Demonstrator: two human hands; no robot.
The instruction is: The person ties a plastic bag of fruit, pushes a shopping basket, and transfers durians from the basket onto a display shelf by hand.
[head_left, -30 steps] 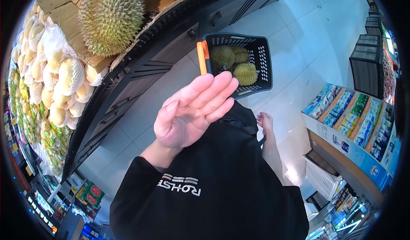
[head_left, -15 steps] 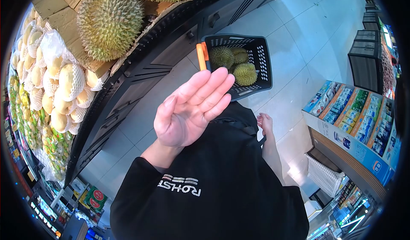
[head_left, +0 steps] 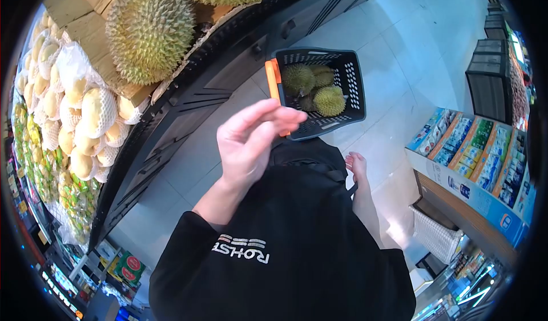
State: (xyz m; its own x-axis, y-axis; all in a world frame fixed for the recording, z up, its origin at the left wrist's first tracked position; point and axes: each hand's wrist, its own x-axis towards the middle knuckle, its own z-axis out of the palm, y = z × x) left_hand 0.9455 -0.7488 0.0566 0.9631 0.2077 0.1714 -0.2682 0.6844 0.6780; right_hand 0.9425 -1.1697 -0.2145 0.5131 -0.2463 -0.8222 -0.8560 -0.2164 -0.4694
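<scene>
My left hand is raised in front of my chest, holding nothing. Its fingers bend forward and the thumb stands apart from them. Just beyond it, a dark perforated shopping basket with an orange handle stands on the floor; the fingertips overlap its near left side in view, apparently above it. Inside the basket lie several spiky durians. My right hand hangs low at my side, empty, with its fingers loosely parted.
At the left, a dark-sided display stand bears large durians on cardboard and mangoes in foam nets. A shelf of boxed packets stands at the right. Pale floor tiles run between them.
My left hand has turned from a flat palm facing me to a side-on pose with bent fingers. My right hand stays low. The view has shifted slightly.
</scene>
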